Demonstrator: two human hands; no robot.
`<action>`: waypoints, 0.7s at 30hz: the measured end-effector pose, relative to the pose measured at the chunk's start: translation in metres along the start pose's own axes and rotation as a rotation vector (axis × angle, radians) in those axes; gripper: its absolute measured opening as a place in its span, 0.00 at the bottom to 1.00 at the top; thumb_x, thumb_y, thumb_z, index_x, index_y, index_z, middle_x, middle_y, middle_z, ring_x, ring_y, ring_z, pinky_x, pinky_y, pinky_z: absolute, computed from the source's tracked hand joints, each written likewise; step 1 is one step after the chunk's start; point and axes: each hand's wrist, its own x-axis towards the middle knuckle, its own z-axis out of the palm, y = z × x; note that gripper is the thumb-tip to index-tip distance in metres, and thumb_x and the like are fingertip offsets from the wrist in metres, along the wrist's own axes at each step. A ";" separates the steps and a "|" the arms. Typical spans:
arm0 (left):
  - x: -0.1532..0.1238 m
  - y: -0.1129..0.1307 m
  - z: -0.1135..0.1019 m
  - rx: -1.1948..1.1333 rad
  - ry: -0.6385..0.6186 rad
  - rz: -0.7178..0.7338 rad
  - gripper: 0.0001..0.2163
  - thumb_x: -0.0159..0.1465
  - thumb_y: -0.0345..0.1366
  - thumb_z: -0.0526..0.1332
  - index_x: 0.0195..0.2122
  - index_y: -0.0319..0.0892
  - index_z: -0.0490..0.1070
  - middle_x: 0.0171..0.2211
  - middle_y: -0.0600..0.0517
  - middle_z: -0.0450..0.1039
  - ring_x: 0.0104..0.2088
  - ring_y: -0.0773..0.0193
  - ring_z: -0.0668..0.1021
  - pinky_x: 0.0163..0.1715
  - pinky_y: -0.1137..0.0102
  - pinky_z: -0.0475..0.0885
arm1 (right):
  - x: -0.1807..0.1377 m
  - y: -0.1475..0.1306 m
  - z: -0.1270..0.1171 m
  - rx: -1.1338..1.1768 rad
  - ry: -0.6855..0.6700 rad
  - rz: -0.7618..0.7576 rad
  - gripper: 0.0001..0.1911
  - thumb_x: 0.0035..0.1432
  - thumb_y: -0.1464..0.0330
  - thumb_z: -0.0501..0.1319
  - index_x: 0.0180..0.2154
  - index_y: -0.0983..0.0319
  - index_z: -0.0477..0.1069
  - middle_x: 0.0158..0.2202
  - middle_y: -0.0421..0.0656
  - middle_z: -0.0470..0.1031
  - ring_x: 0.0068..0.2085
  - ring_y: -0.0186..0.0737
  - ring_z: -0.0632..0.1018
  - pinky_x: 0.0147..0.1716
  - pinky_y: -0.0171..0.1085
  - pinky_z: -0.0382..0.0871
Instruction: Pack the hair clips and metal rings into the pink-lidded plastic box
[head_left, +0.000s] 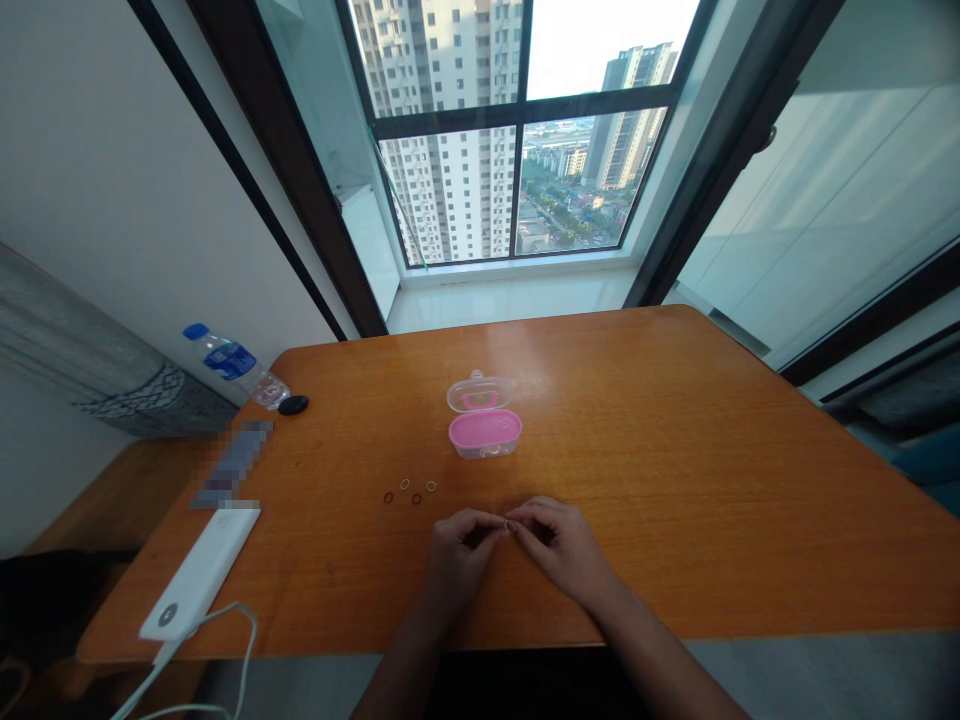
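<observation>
My left hand [466,548] and my right hand [559,540] meet near the table's front edge, thumbs and forefingers pinched together. Between the fingertips is a small light band [507,526], ring-like and mostly covered, so its exact kind is unclear. To the left of my hands lie several small loose rings, among them a white ring [431,487] and a dark ring [417,499]. Behind my hands stands a small oval plastic box [485,450], pink inside, with its clear lid [480,393] hinged back.
A white power strip [201,570] with a white cable [244,620] lies along the wooden table's [675,480] left side. Beyond it are a blurred-out flat item [234,462], a clear water bottle [238,365] with a blue cap and a black round object [293,405]. A window [517,130] faces me.
</observation>
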 end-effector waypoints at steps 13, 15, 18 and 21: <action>0.000 -0.004 0.001 -0.065 0.084 -0.069 0.06 0.60 0.38 0.66 0.34 0.42 0.79 0.33 0.50 0.82 0.34 0.61 0.82 0.38 0.70 0.75 | 0.005 -0.009 -0.003 -0.039 0.052 -0.011 0.08 0.69 0.67 0.52 0.38 0.59 0.67 0.34 0.42 0.71 0.35 0.39 0.73 0.37 0.37 0.67; 0.001 -0.007 0.001 -0.105 0.116 -0.095 0.07 0.60 0.39 0.67 0.35 0.41 0.78 0.32 0.50 0.81 0.34 0.61 0.81 0.37 0.70 0.75 | 0.016 -0.012 -0.011 -0.077 0.096 -0.026 0.08 0.69 0.68 0.51 0.38 0.59 0.67 0.36 0.43 0.71 0.37 0.40 0.73 0.39 0.38 0.67; 0.002 -0.010 0.001 -0.191 0.142 -0.128 0.09 0.60 0.40 0.67 0.36 0.40 0.77 0.31 0.49 0.81 0.33 0.62 0.81 0.36 0.71 0.75 | 0.042 -0.021 -0.028 -0.218 0.171 -0.055 0.09 0.69 0.67 0.51 0.39 0.60 0.69 0.37 0.44 0.72 0.38 0.41 0.74 0.39 0.38 0.68; 0.003 -0.011 0.001 -0.259 0.149 -0.140 0.10 0.61 0.41 0.66 0.38 0.40 0.76 0.31 0.49 0.81 0.33 0.62 0.81 0.36 0.70 0.75 | 0.078 -0.032 -0.043 -0.444 0.168 -0.100 0.09 0.68 0.67 0.53 0.40 0.60 0.71 0.40 0.46 0.72 0.39 0.41 0.74 0.41 0.37 0.68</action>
